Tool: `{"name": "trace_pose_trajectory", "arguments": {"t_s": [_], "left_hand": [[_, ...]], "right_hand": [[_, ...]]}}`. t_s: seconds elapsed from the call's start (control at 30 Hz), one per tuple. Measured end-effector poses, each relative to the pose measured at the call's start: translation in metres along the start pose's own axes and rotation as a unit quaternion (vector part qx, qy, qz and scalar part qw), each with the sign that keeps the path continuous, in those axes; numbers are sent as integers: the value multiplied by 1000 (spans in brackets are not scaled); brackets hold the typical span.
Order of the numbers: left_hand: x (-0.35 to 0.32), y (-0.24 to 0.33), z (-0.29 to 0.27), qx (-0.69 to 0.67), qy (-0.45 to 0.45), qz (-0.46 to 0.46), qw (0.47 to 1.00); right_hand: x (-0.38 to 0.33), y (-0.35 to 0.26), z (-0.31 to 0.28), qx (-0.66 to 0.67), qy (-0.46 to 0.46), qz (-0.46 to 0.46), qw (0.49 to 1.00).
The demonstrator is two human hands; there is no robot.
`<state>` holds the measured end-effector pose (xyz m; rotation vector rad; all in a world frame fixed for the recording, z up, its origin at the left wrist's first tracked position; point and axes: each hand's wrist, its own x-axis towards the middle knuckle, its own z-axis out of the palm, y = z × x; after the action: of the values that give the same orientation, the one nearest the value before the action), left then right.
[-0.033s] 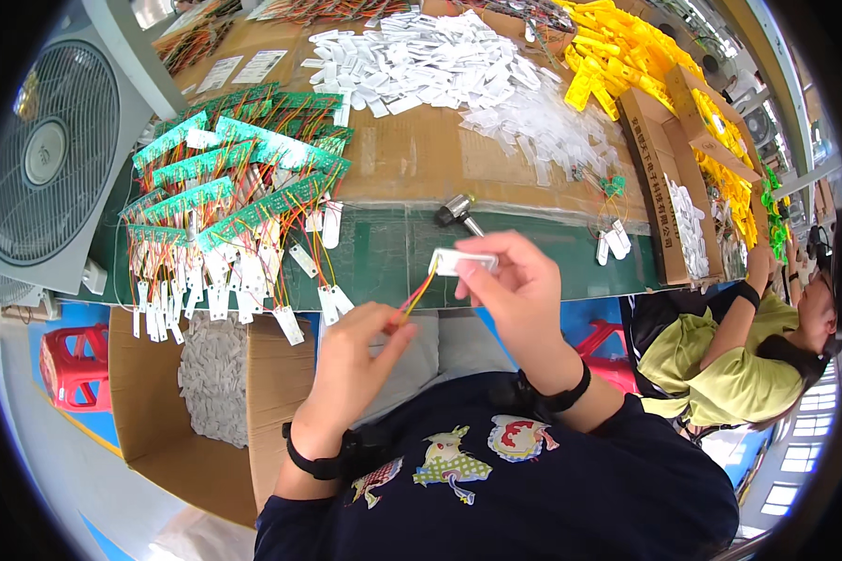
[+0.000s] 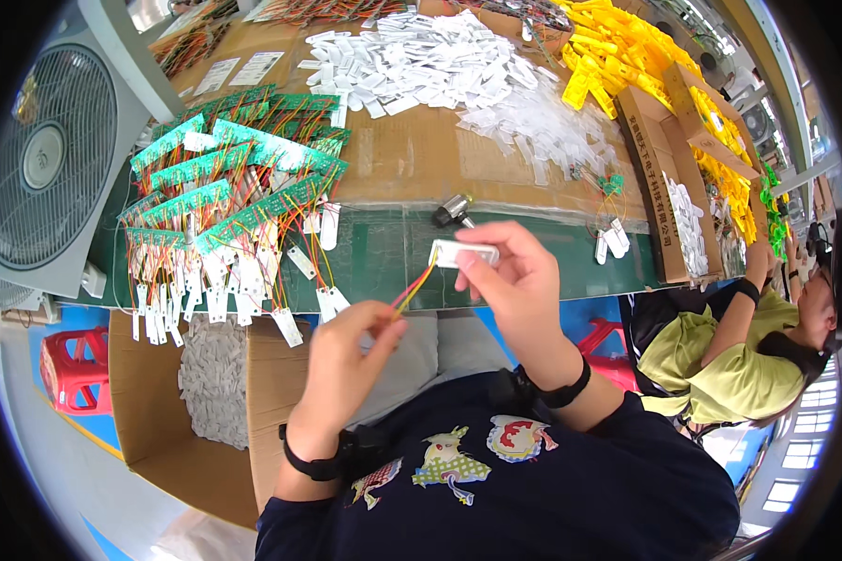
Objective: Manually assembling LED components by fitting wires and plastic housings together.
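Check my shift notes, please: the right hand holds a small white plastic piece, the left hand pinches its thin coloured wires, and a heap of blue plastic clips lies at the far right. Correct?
Not quite. In the head view the heap of plastic clips is yellow, not blue. The rest stands: right hand holds the small white plastic piece, left hand pinches its thin coloured wires.

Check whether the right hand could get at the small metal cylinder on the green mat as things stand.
Probably yes: the right hand is just in front of the metal cylinder with bare mat between, but its grip is full with the white tag.
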<state>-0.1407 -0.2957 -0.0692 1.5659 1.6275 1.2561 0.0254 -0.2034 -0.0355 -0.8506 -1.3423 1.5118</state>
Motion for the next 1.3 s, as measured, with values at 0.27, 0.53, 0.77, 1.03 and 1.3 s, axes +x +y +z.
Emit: {"name": "trace_pose_trajectory", "arguments": {"t_s": [0.27, 0.53, 0.77, 1.03, 1.3], "left_hand": [[46, 7, -50, 311, 68, 96, 943], [49, -20, -3, 172, 26, 73, 982], [54, -27, -8, 106, 8, 35, 994], [44, -32, 3, 244, 41, 175, 953], [36, -24, 2, 202, 17, 101, 974]], "right_hand": [[23, 44, -10, -261, -50, 36, 963], [20, 46, 7, -234, -34, 38, 971], [23, 55, 3, -370, -119, -77, 918], [23, 70, 7, -443, -70, -160, 879], [21, 71, 8, -466, -53, -169, 867]]}}
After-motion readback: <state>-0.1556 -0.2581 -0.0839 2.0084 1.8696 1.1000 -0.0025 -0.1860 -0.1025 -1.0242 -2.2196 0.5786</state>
